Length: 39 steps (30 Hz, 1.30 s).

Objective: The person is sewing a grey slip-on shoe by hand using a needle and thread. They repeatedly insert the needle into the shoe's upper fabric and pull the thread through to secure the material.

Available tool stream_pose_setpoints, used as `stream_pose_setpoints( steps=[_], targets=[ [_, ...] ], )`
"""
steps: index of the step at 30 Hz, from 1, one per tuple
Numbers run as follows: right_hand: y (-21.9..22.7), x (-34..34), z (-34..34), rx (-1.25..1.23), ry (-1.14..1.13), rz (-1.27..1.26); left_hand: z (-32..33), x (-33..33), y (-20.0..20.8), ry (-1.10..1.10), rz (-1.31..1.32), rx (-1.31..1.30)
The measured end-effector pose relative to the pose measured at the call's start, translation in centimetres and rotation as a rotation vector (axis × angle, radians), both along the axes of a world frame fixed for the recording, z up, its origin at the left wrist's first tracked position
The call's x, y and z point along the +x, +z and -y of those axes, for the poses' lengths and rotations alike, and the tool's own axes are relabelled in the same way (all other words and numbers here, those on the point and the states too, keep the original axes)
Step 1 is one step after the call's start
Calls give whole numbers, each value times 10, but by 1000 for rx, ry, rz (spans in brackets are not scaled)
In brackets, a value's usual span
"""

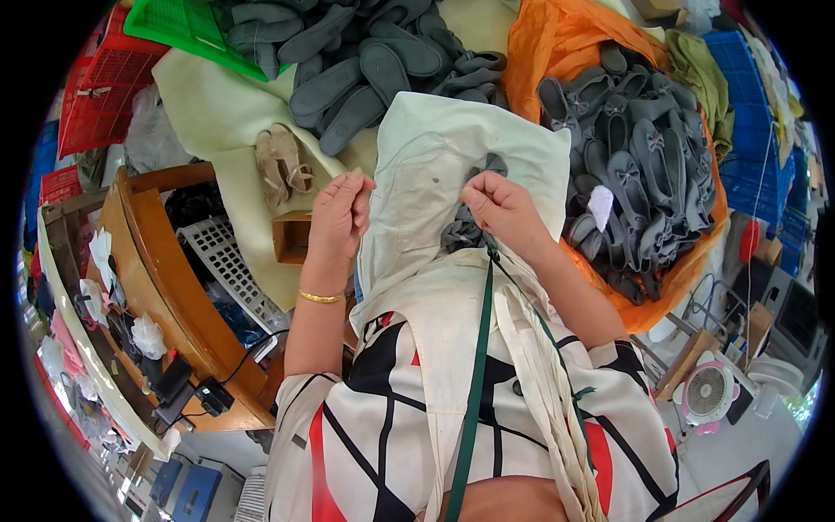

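Note:
Over my lap lies a pale cloth-covered cushion (404, 187), with dark grey gathered fabric pieces (461, 233) on it that look like bows. My right hand (507, 209) is closed in a pinch right over these pieces; what its fingertips hold is too small to make out. To the left, at the cushion's edge, my left hand (341, 213) is raised with its fingers closed together. Anything between those fingers is hidden or too fine to see. A gold bangle (321, 297) circles my left wrist.
Dark grey flat shoes (383, 74) lie heaped ahead. More shoes with bows (648, 165) fill an orange sack (548, 48) on the right. Left are a beige pair of shoes (283, 163), a wooden drawer table (165, 287) and a green crate (187, 30). A fan (706, 391) stands lower right.

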State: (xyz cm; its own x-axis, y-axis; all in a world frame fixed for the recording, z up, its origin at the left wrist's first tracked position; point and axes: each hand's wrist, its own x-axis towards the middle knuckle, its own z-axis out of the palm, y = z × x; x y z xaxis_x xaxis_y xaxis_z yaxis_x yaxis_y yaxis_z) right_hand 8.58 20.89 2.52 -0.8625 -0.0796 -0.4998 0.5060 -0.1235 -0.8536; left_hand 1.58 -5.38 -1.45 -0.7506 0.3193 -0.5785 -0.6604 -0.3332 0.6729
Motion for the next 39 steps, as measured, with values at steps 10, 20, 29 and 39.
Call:
stream_pose_setpoints(
  steps=[10, 20, 29, 39],
  targets=[
    [3, -9, 9, 101, 81, -48, -59, 28, 7, -308, 171, 404],
    [0, -7, 12, -22, 30, 43, -55, 29, 32, -525, -377, -170],
    [-3, -9, 22, 135, 70, -146, -59, 38, 54, -535, -1159, -915],
    [26, -5, 28, 343, 86, -362, -67, 43, 38, -55, -670, -308]
  ],
)
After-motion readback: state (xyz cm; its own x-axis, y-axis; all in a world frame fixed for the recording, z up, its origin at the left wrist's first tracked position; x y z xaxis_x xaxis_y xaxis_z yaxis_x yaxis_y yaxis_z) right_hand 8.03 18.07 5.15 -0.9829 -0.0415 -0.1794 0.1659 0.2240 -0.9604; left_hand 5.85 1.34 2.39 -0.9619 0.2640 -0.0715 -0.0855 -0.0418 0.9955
